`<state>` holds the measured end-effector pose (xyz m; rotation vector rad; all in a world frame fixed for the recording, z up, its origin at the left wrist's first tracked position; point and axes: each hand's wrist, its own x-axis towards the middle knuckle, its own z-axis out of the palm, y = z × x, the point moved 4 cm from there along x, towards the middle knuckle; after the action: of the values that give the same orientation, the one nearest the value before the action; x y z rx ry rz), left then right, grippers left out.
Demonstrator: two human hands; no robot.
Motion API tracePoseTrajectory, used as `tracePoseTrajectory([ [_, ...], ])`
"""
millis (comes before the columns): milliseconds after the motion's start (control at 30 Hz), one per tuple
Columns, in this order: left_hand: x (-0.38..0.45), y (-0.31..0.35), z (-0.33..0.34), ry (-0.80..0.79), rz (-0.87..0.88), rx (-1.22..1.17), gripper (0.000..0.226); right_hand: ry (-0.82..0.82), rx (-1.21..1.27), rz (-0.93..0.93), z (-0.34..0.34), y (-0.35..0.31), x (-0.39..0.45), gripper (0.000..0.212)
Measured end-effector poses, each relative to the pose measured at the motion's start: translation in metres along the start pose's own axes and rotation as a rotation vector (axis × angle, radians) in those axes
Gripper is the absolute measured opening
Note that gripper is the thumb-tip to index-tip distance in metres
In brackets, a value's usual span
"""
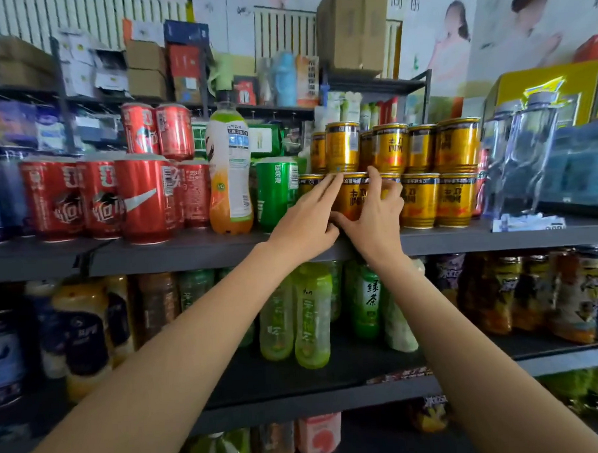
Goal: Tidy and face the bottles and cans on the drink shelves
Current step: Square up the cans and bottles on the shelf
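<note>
hands: left hand [307, 214] flat, fingers straight against the gold can [353, 196]; right hand [376, 216] curled round its right side | place: front row of upper shelf [189, 248], under a second tier of gold cans [390, 147] | handling: rigid, smooth, likely slippery and full — grip mid-body, turn gently so the stack stays put

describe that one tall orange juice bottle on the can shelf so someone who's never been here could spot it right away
Start at the grey shelf holding the rows of cans. Between the red cans on its left and the green can stands the orange juice bottle. It is the only bottle among those cans, taller than them, with a white label and green cap.
</note>
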<state>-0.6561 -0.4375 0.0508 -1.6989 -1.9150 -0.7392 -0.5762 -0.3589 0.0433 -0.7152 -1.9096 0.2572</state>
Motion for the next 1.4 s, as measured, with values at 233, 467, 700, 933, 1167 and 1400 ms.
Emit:
tracePoseTrajectory([
  [233, 0.001, -0.001, 0.006, 0.095, -0.048, 0.219, 0.066, -0.085, -0.055, -0.029, -0.006, 0.006, 0.007, 0.083],
  [467, -0.025, -0.018, -0.039, 0.584, -0.137, 0.052, 0.047, -0.014, 0.165, -0.299, -0.015, -0.051, 0.01, 0.069],
  [700, -0.048, -0.053, -0.06, 0.64, -0.336, -0.027, 0.053, -0.366, 0.162, -0.197, 0.045, -0.089, 0.01, 0.09],
  [933, -0.036, -0.094, -0.075, 0.488, -0.672, -0.302, 0.066, -0.386, 0.319, -0.163, 0.042, -0.078, 0.015, 0.093],
  [1167, -0.017, -0.111, -0.066, 0.387, -0.831, -0.446, 0.059, -0.499, 0.244, -0.182, 0.036, -0.075, 0.023, 0.097],
  [1400, -0.042, -0.099, -0.103, 0.338, -0.76, -0.504, 0.044, -0.415, 0.139, -0.103, 0.037, -0.085, 0.012, 0.095],
])
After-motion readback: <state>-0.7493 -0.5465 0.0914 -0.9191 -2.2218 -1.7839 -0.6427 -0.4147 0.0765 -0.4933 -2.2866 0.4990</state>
